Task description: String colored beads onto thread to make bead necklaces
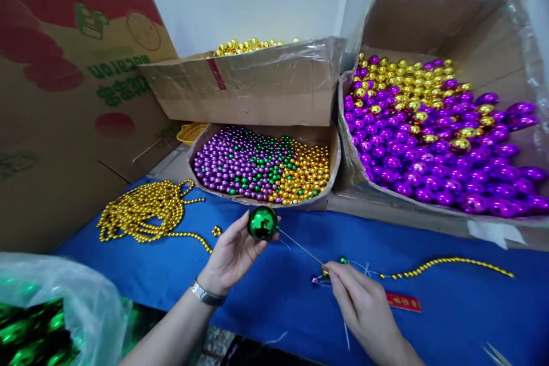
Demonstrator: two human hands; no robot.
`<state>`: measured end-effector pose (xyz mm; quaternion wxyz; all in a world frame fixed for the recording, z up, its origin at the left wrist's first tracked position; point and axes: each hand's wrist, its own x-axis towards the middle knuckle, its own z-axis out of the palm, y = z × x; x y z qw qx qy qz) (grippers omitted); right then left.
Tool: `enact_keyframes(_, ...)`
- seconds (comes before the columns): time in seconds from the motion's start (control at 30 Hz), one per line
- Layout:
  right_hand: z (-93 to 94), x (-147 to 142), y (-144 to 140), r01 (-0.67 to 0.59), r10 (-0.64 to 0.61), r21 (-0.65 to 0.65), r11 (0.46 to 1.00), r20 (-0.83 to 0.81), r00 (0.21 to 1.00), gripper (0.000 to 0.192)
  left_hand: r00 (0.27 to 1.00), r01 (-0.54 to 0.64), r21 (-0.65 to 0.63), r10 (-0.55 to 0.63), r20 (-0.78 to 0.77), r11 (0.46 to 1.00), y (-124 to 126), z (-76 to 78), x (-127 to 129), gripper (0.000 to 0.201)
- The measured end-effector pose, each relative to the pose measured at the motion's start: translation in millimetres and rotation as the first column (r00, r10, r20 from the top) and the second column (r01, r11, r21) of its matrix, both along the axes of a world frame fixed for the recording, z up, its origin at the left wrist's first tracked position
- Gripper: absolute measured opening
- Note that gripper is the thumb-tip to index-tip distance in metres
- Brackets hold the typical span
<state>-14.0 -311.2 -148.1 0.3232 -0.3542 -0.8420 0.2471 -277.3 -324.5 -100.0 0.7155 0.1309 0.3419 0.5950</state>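
A large shiny green ball (262,223) sits in the fingers of my left hand (231,251), above the blue cloth. A thin string (300,247) runs from the ball's right side to my right hand (364,303). My right hand's thumb and fingers are pinched on the string, where a small gold bead (325,272) partly shows. Close to those fingertips are a small purple bead (314,280) and a small green bead (343,260). Beyond them the string leads to a strand of gold beads (446,264) lying on the cloth.
Behind stand a box of small purple, green and gold beads (240,160) and a box of larger purple and gold balls (429,166). Gold bead chains (146,211) lie at left. A plastic bag (92,291) holds green balls. A red strip (404,302) and scissors-like metal tips (495,354) lie at right.
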Motion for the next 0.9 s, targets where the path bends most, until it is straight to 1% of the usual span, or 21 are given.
enact_keyframes(0.07, -1.8, -0.1, 1.6, 0.000, 0.000, 0.016, 1.000, 0.015, 1.000, 0.023, 0.995, 0.030, 0.033, -0.027, -0.092, 0.999, 0.8, 1.7, 4.7, 0.038)
enact_keyframes(0.17, -3.3, -2.3, 4.1, 0.001, -0.001, 0.014, 1.000, 0.031, 1.000, 0.023, 0.958, 0.127, 0.097, -0.097, -0.269, 0.987, -0.6, 4.3, 13.7, 0.039)
enact_keyframes(0.23, -2.1, -4.3, 5.5, -0.011, 0.012, -0.057, 0.998, 0.008, 1.000, 0.023, 0.931, 0.196, 0.107, -0.151, -0.333, 0.975, -2.5, 4.7, 18.7, 0.043)
enact_keyframes(0.33, 1.8, -5.8, 7.0, -0.066, 0.052, -0.252, 0.966, -0.059, 0.997, 0.021, 0.925, 0.247, 0.108, -0.201, -0.323, 0.963, -4.2, 3.6, 22.1, 0.048)
enact_keyframes(0.4, 3.2, -5.8, 7.4, -0.088, 0.063, -0.328, 0.940, -0.087, 0.994, 0.021, 0.930, 0.255, 0.109, -0.213, -0.299, 0.961, -3.9, 2.6, 22.4, 0.050)
enact_keyframes(0.5, 1.9, -6.3, 7.4, -0.076, 0.049, -0.312, 0.947, -0.096, 0.994, 0.020, 0.923, 0.263, 0.099, -0.220, -0.317, 0.960, -2.7, 1.2, 24.0, 0.050)
enact_keyframes(0.6, 0.3, -9.2, 7.3, -0.093, 0.065, -0.307, 0.947, -0.102, 0.993, 0.020, 0.905, 0.305, 0.087, -0.260, -0.337, 0.948, -2.9, -0.3, 29.1, 0.051)
enact_keyframes(0.67, 0.5, -11.0, 7.5, -0.104, 0.073, -0.309, 0.945, -0.111, 0.991, 0.020, 0.885, 0.364, 0.091, -0.314, -0.343, 0.927, -2.7, 0.9, 32.0, 0.053)
enact_keyframes(0.73, 1.8, -10.8, 8.2, -0.086, 0.054, -0.304, 0.949, -0.114, 0.992, 0.021, 0.850, 0.423, 0.124, -0.346, -0.396, 0.898, 0.8, 7.4, 31.4, 0.058)
enact_keyframes(0.77, 2.7, -9.7, 8.6, -0.068, 0.034, -0.298, 0.952, -0.118, 0.992, 0.021, 0.831, 0.433, 0.151, -0.329, -0.449, 0.889, 4.8, 13.1, 29.1, 0.060)
enact_keyframes(0.8, 3.7, -7.9, 9.1, -0.047, 0.011, -0.294, 0.955, -0.122, 0.992, 0.021, 0.808, 0.425, 0.177, -0.284, -0.516, 0.888, 10.7, 20.4, 25.6, 0.059)
enact_keyframes(0.83, 4.7, -5.7, 9.5, -0.023, -0.015, -0.290, 0.957, -0.127, 0.992, 0.021, 0.776, 0.395, 0.201, -0.209, -0.595, 0.896, 18.8, 28.8, 21.1, 0.053)
enact_keyframes(0.87, 5.7, -3.2, 9.9, 0.002, -0.042, -0.284, 0.959, -0.135, 0.990, 0.021, 0.721, 0.354, 0.218, -0.117, -0.683, 0.910, 29.2, 37.6, 15.9, 0.046)
enact_keyframes(0.9, 6.5, -0.7, 10.3, 0.026, -0.068, -0.275, 0.961, -0.144, 0.987, 0.022, 0.629, 0.318, 0.226, -0.026, -0.777, 0.921, 41.6, 46.0, 10.3, 0.038)
